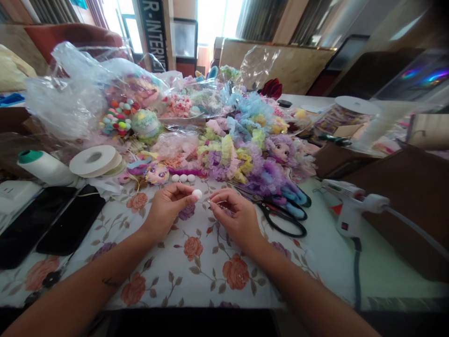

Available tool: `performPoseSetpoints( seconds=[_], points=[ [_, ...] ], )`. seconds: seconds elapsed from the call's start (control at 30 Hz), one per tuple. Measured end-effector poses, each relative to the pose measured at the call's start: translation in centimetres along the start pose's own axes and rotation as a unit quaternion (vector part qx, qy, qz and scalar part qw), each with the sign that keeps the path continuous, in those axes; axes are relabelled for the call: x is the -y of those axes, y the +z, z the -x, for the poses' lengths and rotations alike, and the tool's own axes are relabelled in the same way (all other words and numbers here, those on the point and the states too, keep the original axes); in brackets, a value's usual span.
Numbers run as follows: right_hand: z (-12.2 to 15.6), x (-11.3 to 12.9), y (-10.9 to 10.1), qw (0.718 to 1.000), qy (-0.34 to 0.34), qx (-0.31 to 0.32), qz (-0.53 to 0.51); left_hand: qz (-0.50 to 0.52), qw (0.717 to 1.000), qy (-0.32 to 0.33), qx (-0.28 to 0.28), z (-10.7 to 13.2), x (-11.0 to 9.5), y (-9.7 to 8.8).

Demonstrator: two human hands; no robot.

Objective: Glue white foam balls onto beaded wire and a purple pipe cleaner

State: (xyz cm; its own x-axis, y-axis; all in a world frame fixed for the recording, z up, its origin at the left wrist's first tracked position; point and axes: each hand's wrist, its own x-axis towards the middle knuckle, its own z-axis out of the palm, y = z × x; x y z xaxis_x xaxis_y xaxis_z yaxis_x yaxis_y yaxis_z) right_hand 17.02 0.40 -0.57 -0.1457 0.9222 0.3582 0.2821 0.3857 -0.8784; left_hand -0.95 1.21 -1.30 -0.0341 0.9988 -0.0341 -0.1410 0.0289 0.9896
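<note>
Between the thumb and fingers of my left hand (171, 206) is a small white ball (197, 194). My right hand (235, 215) is pinched close beside it, its fingertips together on something tiny that I cannot make out. Just beyond my left hand, several white balls (183, 178) lie in a row on the flowered cloth (192, 281). Next to them is a doll head (157, 174) with large painted eyes. Black-handled scissors (284, 217) rest to the right of my right hand, their blades partly hidden by ruffled fabric.
Pastel ruffles (242, 150), a purple-haired doll head (280, 149) and a bag of pompoms (121, 117) heap at the back. A ribbon roll (95, 160), thread cone (45, 166) and two phones (70, 222) lie left. A white glue gun (351, 206) with a cord stands right.
</note>
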Motion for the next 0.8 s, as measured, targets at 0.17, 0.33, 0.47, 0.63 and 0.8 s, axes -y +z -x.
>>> performPoseSetpoints(
  seconds=[0.17,0.33,0.47,0.63,0.8],
  points=[
    [0.37,0.09,0.64,0.993,0.078,-0.002,-0.086,-0.036,0.999,0.031,0.011,0.31,0.0,0.13],
    [0.53,0.31,0.93,0.987,0.113,-0.001,-0.118,-0.067,0.996,0.06,0.008,0.53,-0.01,0.35],
    [0.52,0.4,1.08,0.984,0.125,-0.009,-0.125,-0.073,0.995,0.069,0.0,0.61,-0.03,0.54],
    [0.48,0.39,1.1,0.982,0.137,-0.016,-0.125,-0.078,0.993,0.087,-0.003,0.55,0.08,0.59],
    [0.4,0.28,1.11,0.982,0.141,-0.021,-0.125,-0.079,0.991,0.103,0.004,0.48,0.06,0.52]
  ],
)
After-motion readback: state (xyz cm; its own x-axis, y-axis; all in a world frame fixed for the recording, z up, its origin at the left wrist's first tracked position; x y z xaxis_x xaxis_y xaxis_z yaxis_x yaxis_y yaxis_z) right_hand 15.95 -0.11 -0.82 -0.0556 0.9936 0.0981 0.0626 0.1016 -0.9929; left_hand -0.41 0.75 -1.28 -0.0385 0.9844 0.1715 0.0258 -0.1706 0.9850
